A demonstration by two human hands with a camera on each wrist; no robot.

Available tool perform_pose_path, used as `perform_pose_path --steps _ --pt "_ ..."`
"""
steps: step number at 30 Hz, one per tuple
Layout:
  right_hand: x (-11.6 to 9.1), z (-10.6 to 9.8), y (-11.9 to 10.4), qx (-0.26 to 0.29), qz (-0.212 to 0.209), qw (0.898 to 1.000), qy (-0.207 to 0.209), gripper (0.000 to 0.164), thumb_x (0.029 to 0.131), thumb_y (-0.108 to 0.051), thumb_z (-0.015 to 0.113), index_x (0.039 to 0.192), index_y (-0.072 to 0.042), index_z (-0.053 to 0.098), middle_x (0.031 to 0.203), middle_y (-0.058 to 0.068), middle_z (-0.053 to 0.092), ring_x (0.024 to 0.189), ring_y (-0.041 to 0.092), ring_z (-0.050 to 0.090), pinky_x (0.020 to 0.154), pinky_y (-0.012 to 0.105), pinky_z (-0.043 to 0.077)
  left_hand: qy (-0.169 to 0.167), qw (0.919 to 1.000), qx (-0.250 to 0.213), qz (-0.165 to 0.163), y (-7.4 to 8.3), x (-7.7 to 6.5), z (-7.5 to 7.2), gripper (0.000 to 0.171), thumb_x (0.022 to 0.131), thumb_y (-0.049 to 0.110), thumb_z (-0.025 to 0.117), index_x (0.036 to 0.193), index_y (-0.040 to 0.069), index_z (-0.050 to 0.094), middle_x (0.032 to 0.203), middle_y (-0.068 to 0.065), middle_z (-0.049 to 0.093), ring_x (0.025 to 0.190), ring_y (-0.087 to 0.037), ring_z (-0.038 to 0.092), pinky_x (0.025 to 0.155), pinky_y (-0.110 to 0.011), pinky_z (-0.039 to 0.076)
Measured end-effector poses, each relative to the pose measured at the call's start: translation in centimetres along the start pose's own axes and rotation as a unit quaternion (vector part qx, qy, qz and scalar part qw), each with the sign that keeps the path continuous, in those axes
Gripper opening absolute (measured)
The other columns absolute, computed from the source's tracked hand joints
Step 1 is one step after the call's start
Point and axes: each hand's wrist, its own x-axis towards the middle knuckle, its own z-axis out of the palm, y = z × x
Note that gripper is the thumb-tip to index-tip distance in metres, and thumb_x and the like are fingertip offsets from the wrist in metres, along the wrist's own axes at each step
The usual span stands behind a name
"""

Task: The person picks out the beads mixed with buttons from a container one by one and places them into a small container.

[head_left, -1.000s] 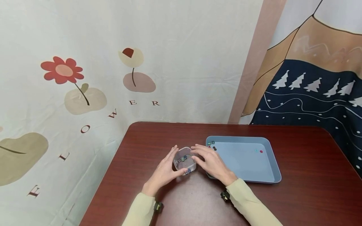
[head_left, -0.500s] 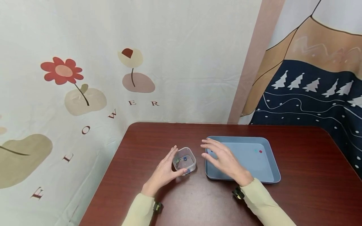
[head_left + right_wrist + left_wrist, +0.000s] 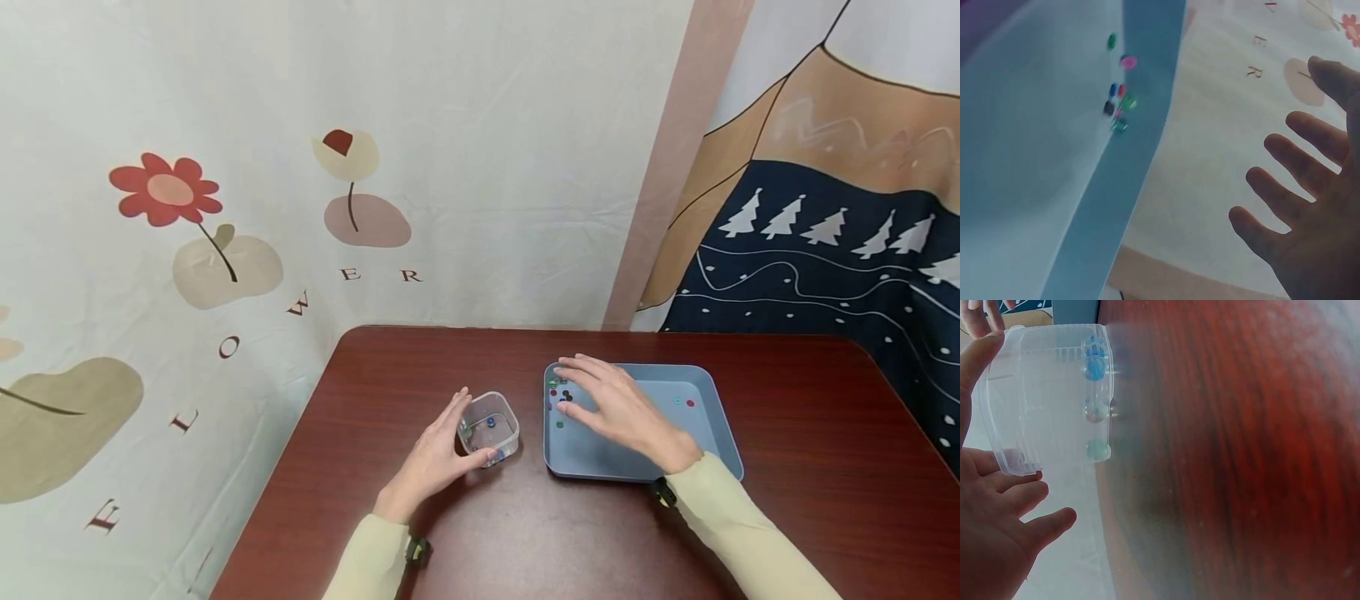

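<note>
My left hand (image 3: 431,467) holds a small clear plastic box (image 3: 1047,394) on the table, its thumb on the near side and fingers along the far left side. Inside lie a few glass marbles; blue (image 3: 1094,367), clear (image 3: 1095,411) and green (image 3: 1097,450) ones show in the left wrist view. My right hand (image 3: 626,408) hovers over the left part of a blue-grey tray (image 3: 708,421), fingers spread and holding nothing. Several small coloured pieces lie bunched along the tray's left wall, among them a green one (image 3: 1112,41) and a pink one (image 3: 1127,62).
A red piece (image 3: 690,403) and a teal piece (image 3: 678,402) lie toward the tray's right side. The dark red wooden table (image 3: 465,542) runs back to a printed curtain (image 3: 510,167) behind it.
My right hand has moved from the box's right rim to the right, over the tray, uncovering pieces by its left wall. My left hand has stayed on the box.
</note>
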Motion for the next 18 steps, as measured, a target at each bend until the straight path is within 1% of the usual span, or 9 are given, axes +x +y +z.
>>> perform_pose_path --steps 6,9,13,18 --pt "0.0 -0.1 1.4 -0.011 0.011 0.999 -0.044 0.061 0.098 -0.043 0.071 0.147 -0.008 0.059 0.153 0.014 0.053 0.144 0.037 0.045 0.113 0.063 0.037 -0.001 1.0000 -0.001 0.001 -0.1 0.0 0.0 0.098 0.084 0.049 0.082 0.159 0.003 0.038 0.168 -0.011 0.031 0.150 -0.032 0.037 0.116 -0.055 0.038" --pt "0.1 -0.1 2.0 -0.015 0.002 0.998 -0.057 0.062 0.098 -0.045 0.069 0.147 -0.008 0.059 0.153 0.014 0.053 0.144 0.038 0.045 0.113 0.063 0.037 -0.001 1.0000 0.001 0.004 0.0 0.0 0.0 0.098 0.084 0.049 0.082 0.158 0.002 0.038 0.167 -0.012 0.031 0.150 -0.031 0.036 0.116 -0.055 0.037" --pt "0.4 -0.1 2.6 -0.021 -0.012 0.997 -0.068 0.062 0.098 -0.045 0.070 0.146 -0.007 0.060 0.152 0.013 0.054 0.142 0.039 0.047 0.111 0.063 0.039 -0.003 1.0000 0.004 0.003 0.0 0.0 -0.1 0.099 0.084 0.049 0.082 0.159 0.002 0.038 0.168 -0.011 0.031 0.151 -0.030 0.035 0.117 -0.056 0.036" --pt "0.9 -0.2 3.2 -0.033 -0.015 0.995 -0.093 0.063 0.096 -0.043 0.072 0.147 -0.008 0.059 0.152 0.012 0.055 0.142 0.035 0.048 0.112 0.059 0.041 -0.005 1.0000 0.003 0.004 0.0 0.0 -0.1 0.100 0.085 0.050 0.082 0.159 0.003 0.037 0.168 -0.011 0.031 0.152 -0.030 0.034 0.116 -0.057 0.037"
